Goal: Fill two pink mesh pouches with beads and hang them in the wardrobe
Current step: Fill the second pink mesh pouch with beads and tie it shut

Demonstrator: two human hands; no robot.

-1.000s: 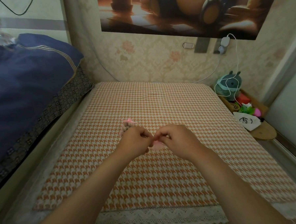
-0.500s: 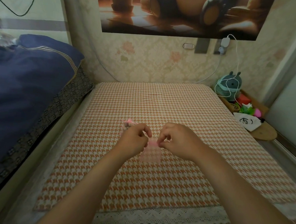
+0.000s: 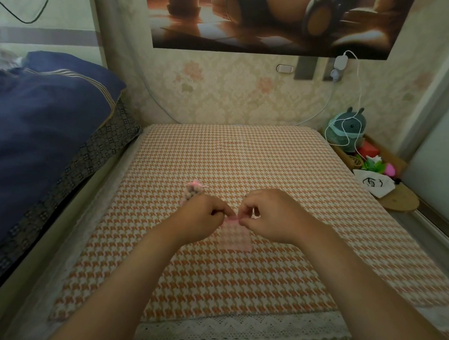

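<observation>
A flat, see-through pink mesh pouch hangs between my two hands over the orange houndstooth mat. My left hand pinches the left side of its top edge. At the right side of the same edge, my right hand pinches it too. The pouch looks empty, with the mat pattern showing through it. Behind my left hand lies a second pink mesh pouch, filled with pale beads and gathered shut at its top; my hand partly hides it.
A dark blue quilt is piled at the left. At the right edge stands a wooden tray holding a grey plush toy, small colourful items and a white drawstring bag. A charger cable hangs on the wall.
My hands have drawn slightly apart and the pink pouch, bunched between my fingers a second ago, now hangs unfolded and flat below them.
</observation>
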